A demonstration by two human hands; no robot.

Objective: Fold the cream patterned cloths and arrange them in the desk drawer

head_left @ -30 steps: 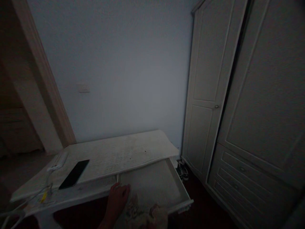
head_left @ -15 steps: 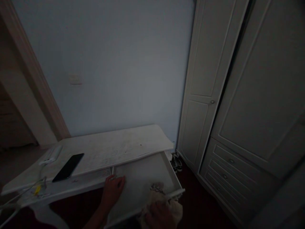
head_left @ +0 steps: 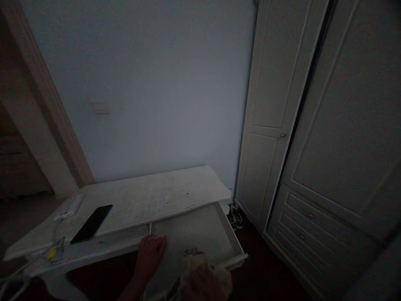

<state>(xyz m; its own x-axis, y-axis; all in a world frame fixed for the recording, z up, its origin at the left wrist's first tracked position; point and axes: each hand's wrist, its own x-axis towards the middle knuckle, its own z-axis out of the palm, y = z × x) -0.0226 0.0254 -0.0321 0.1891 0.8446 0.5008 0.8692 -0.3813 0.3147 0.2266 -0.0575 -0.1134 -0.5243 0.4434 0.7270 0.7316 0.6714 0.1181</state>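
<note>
Right grip (head_left: pixel 201 284) bunched around beige cloth (head_left: pixel 223 276), left hand (head_left: pixel 151 253) curled at the drawer (head_left: pixel 197 230), its hold unclear

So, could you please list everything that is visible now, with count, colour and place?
desk: one, white, against the wall
drawer: one, pale, pulled out of the desk
cloth: one, beige, at the drawer's front
flat device: one, black, on the desk's left part
power strip: one, whitish, left of the device
yellow piece: one, yellow, desk's near left corner
wall: one, bluish grey, behind
wall plate: one, pale, on the wall
door frame: one, brownish, left
wardrobe: one, greyish white, right
shoes: apparently two, dark and light, beside the wardrobe
floor: dark red, below
left hand: one, bare, at the drawer's left side
right hand: one, bare, on the cloth
</note>
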